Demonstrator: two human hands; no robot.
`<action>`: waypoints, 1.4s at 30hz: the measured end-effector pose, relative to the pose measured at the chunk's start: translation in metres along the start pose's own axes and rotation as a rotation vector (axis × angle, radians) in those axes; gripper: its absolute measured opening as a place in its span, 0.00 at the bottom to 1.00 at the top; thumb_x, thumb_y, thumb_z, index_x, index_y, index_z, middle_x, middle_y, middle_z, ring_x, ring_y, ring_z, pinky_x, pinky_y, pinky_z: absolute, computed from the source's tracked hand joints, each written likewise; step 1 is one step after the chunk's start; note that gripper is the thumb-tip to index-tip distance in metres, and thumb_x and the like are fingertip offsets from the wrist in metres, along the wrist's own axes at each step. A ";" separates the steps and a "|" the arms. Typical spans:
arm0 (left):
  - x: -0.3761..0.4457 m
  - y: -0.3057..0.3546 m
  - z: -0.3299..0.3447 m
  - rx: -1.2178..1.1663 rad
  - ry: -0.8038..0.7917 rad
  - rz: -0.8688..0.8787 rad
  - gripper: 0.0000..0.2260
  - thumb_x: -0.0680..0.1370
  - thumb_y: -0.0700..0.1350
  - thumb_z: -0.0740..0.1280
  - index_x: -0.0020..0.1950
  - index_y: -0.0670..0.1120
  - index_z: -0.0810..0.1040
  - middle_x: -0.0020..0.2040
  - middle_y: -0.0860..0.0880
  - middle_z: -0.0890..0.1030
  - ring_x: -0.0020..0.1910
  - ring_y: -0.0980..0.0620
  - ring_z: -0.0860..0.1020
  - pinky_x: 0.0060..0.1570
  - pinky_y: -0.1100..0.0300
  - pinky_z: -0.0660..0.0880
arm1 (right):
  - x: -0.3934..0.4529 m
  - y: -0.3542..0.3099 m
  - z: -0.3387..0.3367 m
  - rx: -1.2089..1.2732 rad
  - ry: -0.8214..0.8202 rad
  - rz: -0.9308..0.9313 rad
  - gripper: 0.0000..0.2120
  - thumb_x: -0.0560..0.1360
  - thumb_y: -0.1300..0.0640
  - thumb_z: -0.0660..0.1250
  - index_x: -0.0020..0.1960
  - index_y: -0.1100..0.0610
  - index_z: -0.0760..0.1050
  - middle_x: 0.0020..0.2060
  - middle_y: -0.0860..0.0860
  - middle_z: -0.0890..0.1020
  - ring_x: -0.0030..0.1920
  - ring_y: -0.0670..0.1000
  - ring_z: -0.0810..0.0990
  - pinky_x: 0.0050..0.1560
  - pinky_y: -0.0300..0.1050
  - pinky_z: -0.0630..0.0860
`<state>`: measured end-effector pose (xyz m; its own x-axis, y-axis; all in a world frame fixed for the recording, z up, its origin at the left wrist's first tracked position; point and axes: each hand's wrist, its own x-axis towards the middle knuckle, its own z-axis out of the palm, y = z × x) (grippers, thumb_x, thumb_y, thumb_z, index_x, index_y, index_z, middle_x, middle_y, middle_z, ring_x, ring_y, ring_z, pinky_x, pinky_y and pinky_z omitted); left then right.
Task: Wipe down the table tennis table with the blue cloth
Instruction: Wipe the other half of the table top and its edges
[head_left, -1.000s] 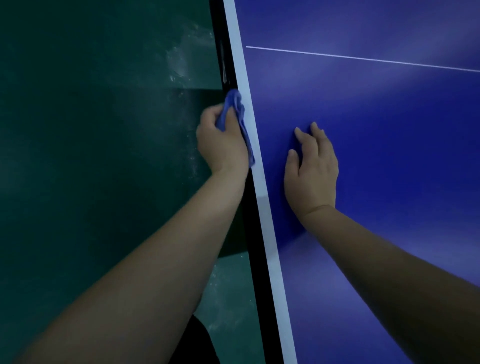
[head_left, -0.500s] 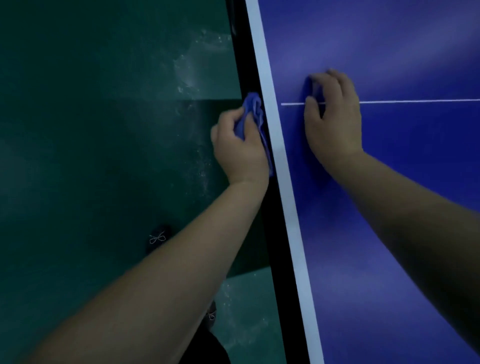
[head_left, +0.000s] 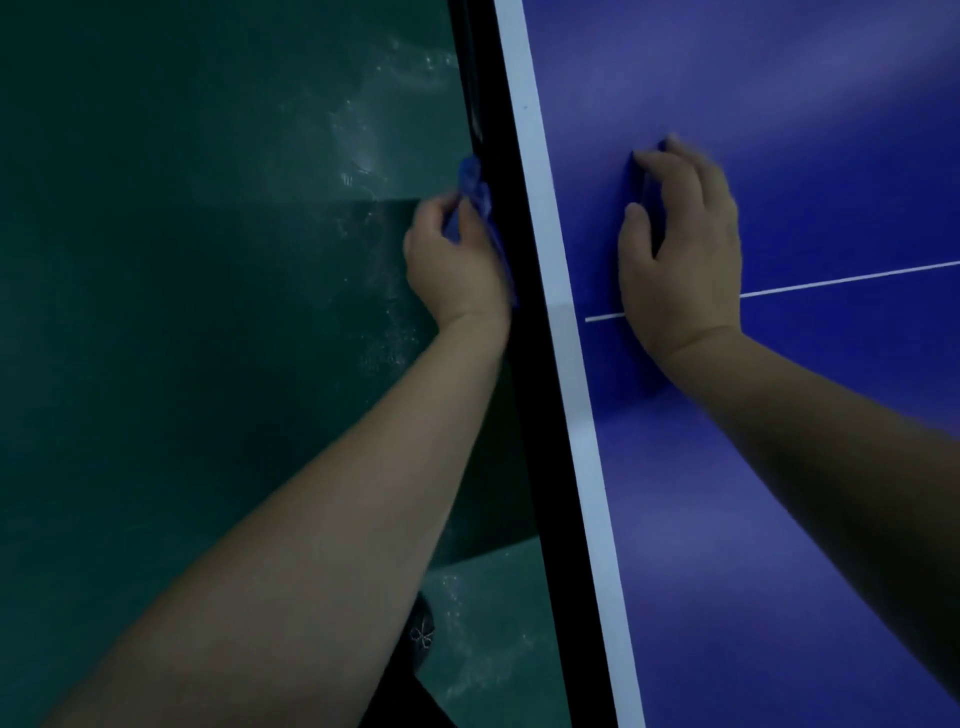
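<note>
Left hand (head_left: 457, 265) gripped the bunched blue cloth (head_left: 475, 200) against the table's (head_left: 779, 519) black side edge (head_left: 511, 364), right hand (head_left: 680, 249) rested fingers-bent on the top holding nothing, so edge wipe looked mid-run, far stretch left, top's status unclear.

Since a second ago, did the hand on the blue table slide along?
Yes. The right hand lay short of the thin white line before; now its wrist crosses it and its fingers reach beyond, farther along the table tennis table.
</note>
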<state>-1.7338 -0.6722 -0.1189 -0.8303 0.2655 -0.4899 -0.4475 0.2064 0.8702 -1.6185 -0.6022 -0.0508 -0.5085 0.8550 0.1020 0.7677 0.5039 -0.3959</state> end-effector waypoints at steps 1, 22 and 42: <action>0.000 -0.005 -0.001 0.006 -0.002 -0.056 0.07 0.80 0.40 0.64 0.54 0.42 0.81 0.52 0.47 0.81 0.51 0.50 0.79 0.49 0.67 0.72 | 0.000 0.000 0.000 0.000 -0.004 0.002 0.20 0.78 0.54 0.57 0.70 0.53 0.69 0.72 0.49 0.66 0.71 0.49 0.64 0.70 0.52 0.65; -0.042 0.012 -0.018 -0.001 -0.078 0.035 0.05 0.80 0.44 0.64 0.52 0.53 0.79 0.56 0.48 0.78 0.47 0.64 0.77 0.54 0.67 0.75 | -0.002 -0.001 -0.001 -0.006 -0.016 0.004 0.20 0.79 0.55 0.58 0.70 0.53 0.68 0.73 0.49 0.65 0.74 0.50 0.61 0.72 0.56 0.62; 0.088 0.081 0.039 0.006 -0.223 0.198 0.17 0.82 0.40 0.60 0.70 0.50 0.75 0.63 0.48 0.77 0.58 0.55 0.78 0.65 0.55 0.73 | 0.022 -0.009 0.001 -0.021 -0.041 -0.033 0.18 0.78 0.59 0.61 0.67 0.56 0.72 0.70 0.53 0.68 0.71 0.52 0.65 0.69 0.55 0.65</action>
<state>-1.8306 -0.5954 -0.0934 -0.8075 0.5012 -0.3110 -0.2818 0.1353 0.9499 -1.6374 -0.5883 -0.0462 -0.5487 0.8325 0.0769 0.7583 0.5343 -0.3734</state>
